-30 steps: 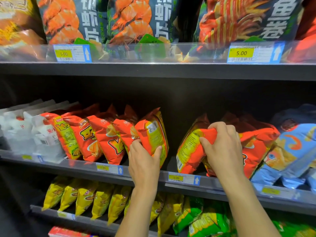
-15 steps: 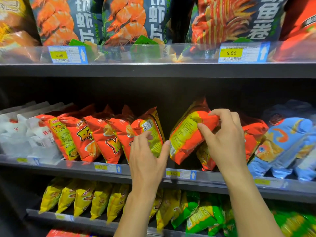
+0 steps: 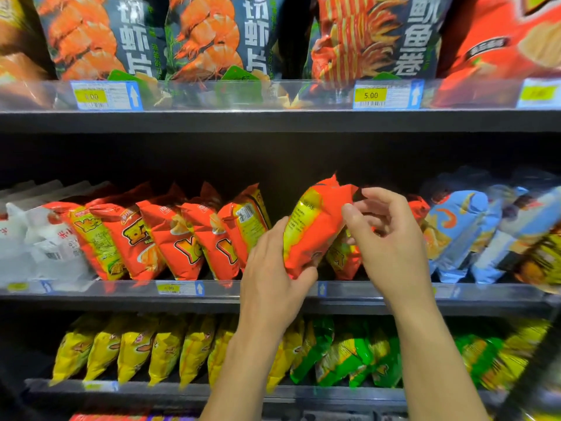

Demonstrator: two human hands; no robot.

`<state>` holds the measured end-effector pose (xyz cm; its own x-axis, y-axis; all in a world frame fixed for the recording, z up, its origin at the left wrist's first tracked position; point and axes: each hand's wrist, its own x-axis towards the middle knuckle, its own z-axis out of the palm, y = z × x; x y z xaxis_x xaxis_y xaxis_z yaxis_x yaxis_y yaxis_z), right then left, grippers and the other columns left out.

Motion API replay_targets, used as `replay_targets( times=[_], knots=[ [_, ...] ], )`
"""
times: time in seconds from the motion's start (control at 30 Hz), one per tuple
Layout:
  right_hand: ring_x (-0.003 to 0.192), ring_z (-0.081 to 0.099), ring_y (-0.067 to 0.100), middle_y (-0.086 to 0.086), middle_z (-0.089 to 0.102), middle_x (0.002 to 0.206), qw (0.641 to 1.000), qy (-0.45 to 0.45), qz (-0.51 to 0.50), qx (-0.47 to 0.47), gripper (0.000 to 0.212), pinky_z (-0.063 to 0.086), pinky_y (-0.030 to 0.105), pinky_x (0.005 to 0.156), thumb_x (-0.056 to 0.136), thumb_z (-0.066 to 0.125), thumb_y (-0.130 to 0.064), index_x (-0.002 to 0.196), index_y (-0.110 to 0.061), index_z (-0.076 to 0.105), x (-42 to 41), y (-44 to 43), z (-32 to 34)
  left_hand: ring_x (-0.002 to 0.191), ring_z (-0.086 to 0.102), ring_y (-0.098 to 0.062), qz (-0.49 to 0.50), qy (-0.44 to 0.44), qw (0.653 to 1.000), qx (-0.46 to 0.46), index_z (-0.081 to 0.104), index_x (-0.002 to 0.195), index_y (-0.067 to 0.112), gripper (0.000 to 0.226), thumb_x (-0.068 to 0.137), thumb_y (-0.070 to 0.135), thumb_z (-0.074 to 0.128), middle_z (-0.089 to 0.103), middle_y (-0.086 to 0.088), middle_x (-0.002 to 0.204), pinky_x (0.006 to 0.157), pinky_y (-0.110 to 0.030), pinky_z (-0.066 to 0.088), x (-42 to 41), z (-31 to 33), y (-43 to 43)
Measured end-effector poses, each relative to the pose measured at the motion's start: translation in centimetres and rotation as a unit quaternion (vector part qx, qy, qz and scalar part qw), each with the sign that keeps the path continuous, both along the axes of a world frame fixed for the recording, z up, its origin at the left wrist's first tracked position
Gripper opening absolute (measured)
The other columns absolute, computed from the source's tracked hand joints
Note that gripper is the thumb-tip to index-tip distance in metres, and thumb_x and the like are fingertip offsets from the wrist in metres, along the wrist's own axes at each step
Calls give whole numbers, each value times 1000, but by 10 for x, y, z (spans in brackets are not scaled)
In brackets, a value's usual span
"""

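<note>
I have the left hand (image 3: 273, 278) at the centre of the frame, its grip wrapped round the lower end of one orange-red snack bag (image 3: 312, 229): thumb on the front near the bottom corner, fingers behind. The bag stands nearly upright, tilted a little right, lifted just above the front rail of the middle shelf (image 3: 485, 302), in the gap between the two groups of matching bags.

The right hand (image 3: 391, 238) sits just right of centre. Its thumb lies against the bag's upper right edge and its fingers curl beside the top corner; I cannot tell whether that grip really pinches the bag or only touches it.

Left of the held bag, a leaning row of orange-red bags (image 3: 182, 235) fills the shelf, with white bags (image 3: 39, 238) at the far left. Blue bags (image 3: 461, 232) stand at the right. Yellow bags (image 3: 136, 350) and green bags (image 3: 349, 357) line the shelf below.
</note>
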<state>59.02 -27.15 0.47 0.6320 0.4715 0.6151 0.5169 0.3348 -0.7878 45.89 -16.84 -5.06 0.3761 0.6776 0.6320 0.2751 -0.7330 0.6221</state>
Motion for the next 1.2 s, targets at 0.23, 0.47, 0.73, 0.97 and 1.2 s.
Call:
replay_targets(
  times=[0.23, 0.47, 0.73, 0.97, 1.2],
  knots=[
    [121, 65, 5, -5, 67, 137, 977, 165, 101, -93, 74, 54, 39, 106, 78, 68, -74, 137, -31, 58, -12, -19, -41, 102, 77, -13, -215, -156, 901, -343, 67, 120, 31, 34, 91, 19, 80, 80, 9, 108, 95, -46, 61, -29, 7, -34],
    [116, 73, 24, 2, 77, 126, 937, 274, 195, -96, 62, 56, 51, 103, 87, 59, -60, 140, -28, 61, -47, -52, -67, 107, 77, -28, -332, -120, 825, -441, 66, 130, 27, 54, 79, 25, 86, 80, -5, 117, 86, -44, 64, -48, -12, -51],
    [106, 77, 28, 13, 78, 119, 887, 440, 141, -22, 61, 60, 46, 92, 83, 63, -56, 128, -16, 72, -63, -77, -90, 103, 74, -11, -329, -149, 793, -491, 65, 133, 22, 81, 73, 76, 65, 78, 2, 121, 96, -44, 52, -57, -18, -64],
    [104, 77, 25, 13, 76, 125, 845, 506, 174, 9, 53, 61, 42, 86, 99, 51, -57, 127, -18, 74, -48, -83, -110, 117, 74, -24, -293, -206, 763, -538, 52, 148, 18, 87, 80, 72, 49, 74, -6, 131, 96, -46, 57, -62, -5, -69],
    [101, 79, 27, 10, 80, 112, 912, 386, 114, -74, 44, 60, 50, 95, 98, 61, -50, 126, -19, 72, -31, -93, -102, 90, 77, 1, -299, -75, 824, -475, 67, 122, 33, 44, 98, 64, 48, 81, 16, 97, 79, -31, 58, -30, -3, -91]
  ],
)
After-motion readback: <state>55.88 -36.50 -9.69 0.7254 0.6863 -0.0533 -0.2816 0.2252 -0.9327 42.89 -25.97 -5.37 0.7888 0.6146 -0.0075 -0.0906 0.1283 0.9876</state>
